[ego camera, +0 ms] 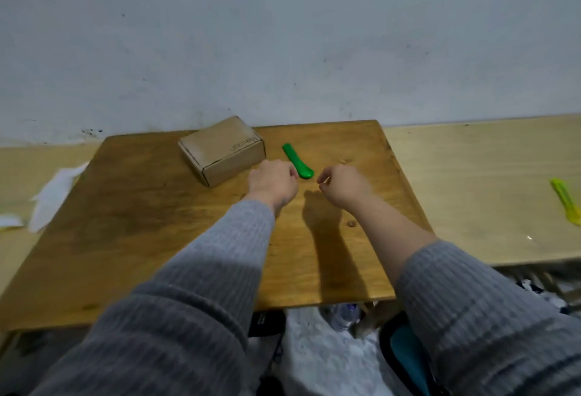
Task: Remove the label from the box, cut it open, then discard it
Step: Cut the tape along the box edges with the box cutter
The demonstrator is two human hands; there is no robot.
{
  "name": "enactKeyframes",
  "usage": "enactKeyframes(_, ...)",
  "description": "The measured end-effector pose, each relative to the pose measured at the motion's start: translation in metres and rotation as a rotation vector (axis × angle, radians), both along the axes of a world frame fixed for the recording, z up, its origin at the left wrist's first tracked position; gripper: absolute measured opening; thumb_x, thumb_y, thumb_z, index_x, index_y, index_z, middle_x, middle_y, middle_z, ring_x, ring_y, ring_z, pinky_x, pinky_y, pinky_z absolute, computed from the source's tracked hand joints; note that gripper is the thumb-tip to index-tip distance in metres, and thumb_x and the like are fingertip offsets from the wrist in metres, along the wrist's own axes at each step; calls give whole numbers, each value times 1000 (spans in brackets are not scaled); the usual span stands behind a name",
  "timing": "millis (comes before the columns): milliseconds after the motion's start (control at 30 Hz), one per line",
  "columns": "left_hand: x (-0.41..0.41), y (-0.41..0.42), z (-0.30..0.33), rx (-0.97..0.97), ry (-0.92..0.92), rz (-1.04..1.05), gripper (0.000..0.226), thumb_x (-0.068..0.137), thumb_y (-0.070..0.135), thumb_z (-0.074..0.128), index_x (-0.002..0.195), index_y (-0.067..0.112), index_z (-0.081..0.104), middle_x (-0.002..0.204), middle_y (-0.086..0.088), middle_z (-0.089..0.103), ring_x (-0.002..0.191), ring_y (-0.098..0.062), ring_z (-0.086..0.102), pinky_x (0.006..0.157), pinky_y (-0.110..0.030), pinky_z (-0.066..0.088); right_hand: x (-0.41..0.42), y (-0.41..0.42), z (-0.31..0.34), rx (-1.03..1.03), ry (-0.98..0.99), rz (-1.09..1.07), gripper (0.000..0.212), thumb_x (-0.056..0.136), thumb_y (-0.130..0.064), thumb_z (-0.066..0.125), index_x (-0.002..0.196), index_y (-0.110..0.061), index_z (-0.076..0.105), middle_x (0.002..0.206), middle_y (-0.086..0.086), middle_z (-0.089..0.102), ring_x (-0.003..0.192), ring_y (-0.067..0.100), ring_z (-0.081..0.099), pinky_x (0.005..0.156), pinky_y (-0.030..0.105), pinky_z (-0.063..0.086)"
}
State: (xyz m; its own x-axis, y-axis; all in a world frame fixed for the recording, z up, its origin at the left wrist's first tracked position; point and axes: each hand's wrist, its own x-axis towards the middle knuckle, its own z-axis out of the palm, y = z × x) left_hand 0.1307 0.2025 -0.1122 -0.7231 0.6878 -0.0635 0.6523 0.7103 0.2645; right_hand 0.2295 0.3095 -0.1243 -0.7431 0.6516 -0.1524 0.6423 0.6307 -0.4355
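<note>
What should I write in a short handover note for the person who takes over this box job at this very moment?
Left hand: loosely curled, holds nothing, hovering just right of the cardboard box.
Right hand: loosely curled, holds nothing, beside the near end of the green cutter.
Box: closed, at the back of the wooden table, near the wall. No label can be made out on the faces that show.
Cutter: lies on the table between box and right hand, not picked up.
Done: nothing can be confirmed.
Left: check for a label and peel it, cut the box open, discard it.
</note>
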Motion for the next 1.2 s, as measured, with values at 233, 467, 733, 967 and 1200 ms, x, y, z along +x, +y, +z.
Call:
enactKeyframes(233, -90, -19, -18, 76, -23, 57, 23, 97, 26, 50, 114, 30, 66, 125, 4, 58, 120, -20, 49, 97, -45, 46, -73, -13, -15, 12, -58, -65, 22, 93, -22, 53, 111, -25, 65, 114, 7, 65, 97, 25, 63, 71, 30, 48)
enactKeyframes(467, -156, -6, -43, 95, -20, 96, 47, 98, 39, 46, 140, 18, 44, 143, -1, 44, 133, -21, 39, 109, -46, 36, -119, 11, -42, 142, -140, -15, 40, 92, -26, 52, 131, -22, 51, 127, 8, 52, 110, 31, 53, 92, 41, 49)
enactKeyframes(733, -207, 14, -57, -60, -18, 190, 66, 102, 49, 14, 156, 14, -2, 163, -1, -11, 149, -17, -13, 119, -54, -4, -164, 38, -66, -34, -11, -102, 49, 92, -16, 51, 139, -21, 43, 130, 8, 47, 110, 26, 53, 95, 38, 48)
enactKeyframes(967, -218, 17, -72, -130, 40, 174, 69, 100, 53, 7, 156, 14, -4, 163, -2, -8, 149, -19, -10, 118, -57, -2, -212, 52, -46, -49, 206, -74, 41, 94, -14, 45, 134, -13, 50, 123, 15, 57, 106, 30, 58, 91, 39, 50)
enactKeyframes(1200, -215, 3, -71, -135, 63, 79, 71, 99, 57, 9, 156, 15, -2, 164, -1, -5, 149, -17, -9, 119, -54, -5, -220, 30, -10, -310, 287, -172, 45, 100, -14, 37, 145, -19, 35, 135, 12, 53, 104, 23, 59, 83, 34, 52)
